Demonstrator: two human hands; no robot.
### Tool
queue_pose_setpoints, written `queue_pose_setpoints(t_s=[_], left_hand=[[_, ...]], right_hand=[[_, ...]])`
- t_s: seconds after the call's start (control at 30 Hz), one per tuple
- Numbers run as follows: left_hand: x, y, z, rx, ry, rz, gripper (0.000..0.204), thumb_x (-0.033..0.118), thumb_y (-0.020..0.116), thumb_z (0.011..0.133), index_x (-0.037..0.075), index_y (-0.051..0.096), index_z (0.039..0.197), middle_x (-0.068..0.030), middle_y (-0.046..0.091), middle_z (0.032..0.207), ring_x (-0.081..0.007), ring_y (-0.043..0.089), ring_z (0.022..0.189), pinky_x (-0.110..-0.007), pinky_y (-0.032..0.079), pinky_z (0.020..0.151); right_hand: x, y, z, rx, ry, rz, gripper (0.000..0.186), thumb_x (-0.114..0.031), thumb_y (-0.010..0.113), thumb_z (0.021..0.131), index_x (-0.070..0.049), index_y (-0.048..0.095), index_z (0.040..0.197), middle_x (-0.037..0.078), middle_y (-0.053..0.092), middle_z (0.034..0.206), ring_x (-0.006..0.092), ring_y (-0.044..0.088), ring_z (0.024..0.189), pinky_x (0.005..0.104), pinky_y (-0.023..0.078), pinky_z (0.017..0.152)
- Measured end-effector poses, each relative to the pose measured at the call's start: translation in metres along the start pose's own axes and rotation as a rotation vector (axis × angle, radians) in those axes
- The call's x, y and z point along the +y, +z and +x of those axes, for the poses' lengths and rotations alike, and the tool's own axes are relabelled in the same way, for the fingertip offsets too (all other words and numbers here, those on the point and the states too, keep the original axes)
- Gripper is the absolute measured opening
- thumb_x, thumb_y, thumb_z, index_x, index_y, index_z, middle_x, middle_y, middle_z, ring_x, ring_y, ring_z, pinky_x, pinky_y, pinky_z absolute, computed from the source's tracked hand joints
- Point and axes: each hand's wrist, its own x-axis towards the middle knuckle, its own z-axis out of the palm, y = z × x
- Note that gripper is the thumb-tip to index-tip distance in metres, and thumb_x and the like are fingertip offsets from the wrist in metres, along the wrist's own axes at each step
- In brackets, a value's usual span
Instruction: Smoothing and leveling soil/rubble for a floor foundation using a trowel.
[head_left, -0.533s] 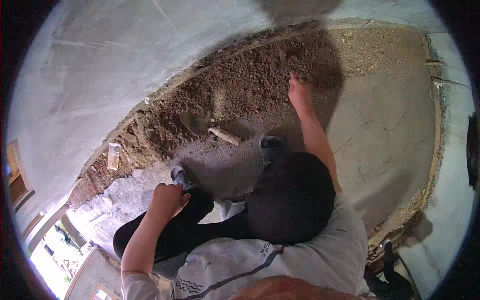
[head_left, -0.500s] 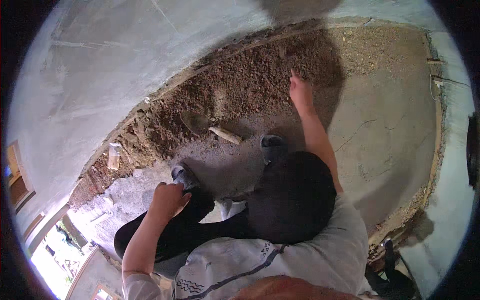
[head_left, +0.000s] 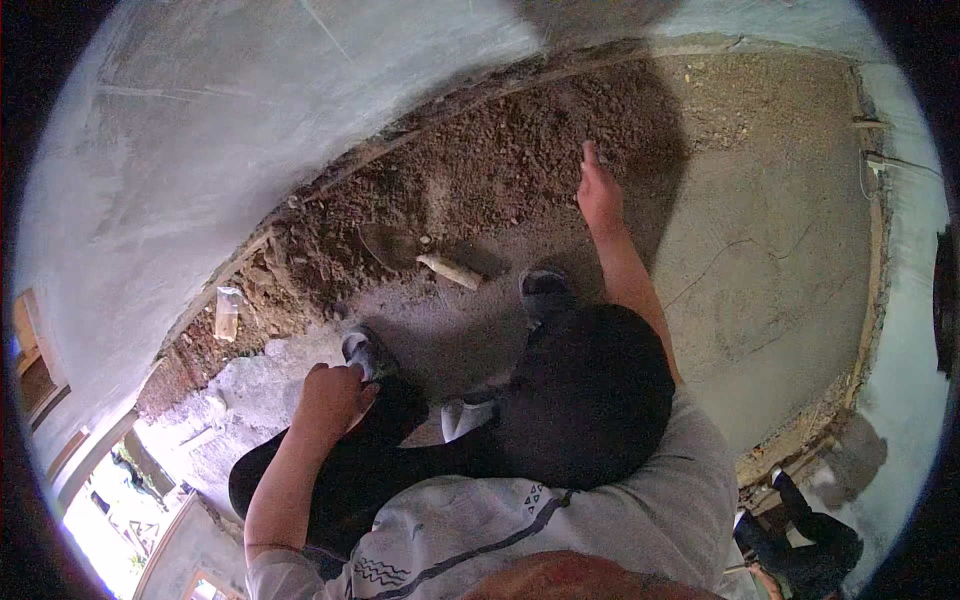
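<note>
Head view: right hand (head_left: 601,197) reaches over gravelly soil (head_left: 490,165) near a trowel (head_left: 452,271), grip outstretched, apparently empty; left hand (head_left: 335,402) curls, contents hidden.

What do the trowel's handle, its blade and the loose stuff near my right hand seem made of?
The handle looks like wood, pale, matte and worn. The blade is probably metal, judging by its thin, flat outline, though dark and dull. The loose stuff near your right hand resembles gravelly soil: brown, rough, with lumps and pebbles.
</note>
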Motion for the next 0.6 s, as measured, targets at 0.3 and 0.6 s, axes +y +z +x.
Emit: queue_pose_setpoints(t_s=[0.3, 0.6], left_hand=[[0.002, -0.001, -0.003, 0.009, 0.024, 0.002, 0.041, 0.042, 0.062, 0.095, 0.002, 0.070, 0.090, -0.0174, 0.072, 0.079, -0.0357, 0.070, 0.081, -0.046, 0.051, 0.092], [0.000, 0.002, -0.008, 0.019, 0.010, 0.018, 0.042, 0.043, 0.062, 0.095, 0.002, 0.069, 0.090, -0.0169, 0.072, 0.082, -0.0336, 0.071, 0.082, -0.045, 0.051, 0.089]], right_hand=[[0.007, 0.003, -0.006, 0.039, -0.020, 0.090, 0.054, -0.009, 0.059, 0.099, -0.018, 0.048, 0.151, 0.020, 0.069, 0.122, 0.0367, 0.070, 0.104, 0.0430, 0.060, 0.080], [-0.006, -0.015, -0.026, -0.057, 0.136, 0.036, 0.058, -0.009, 0.057, 0.100, -0.019, 0.041, 0.155, 0.016, 0.073, 0.116, 0.0345, 0.071, 0.099, 0.0441, 0.058, 0.079]])
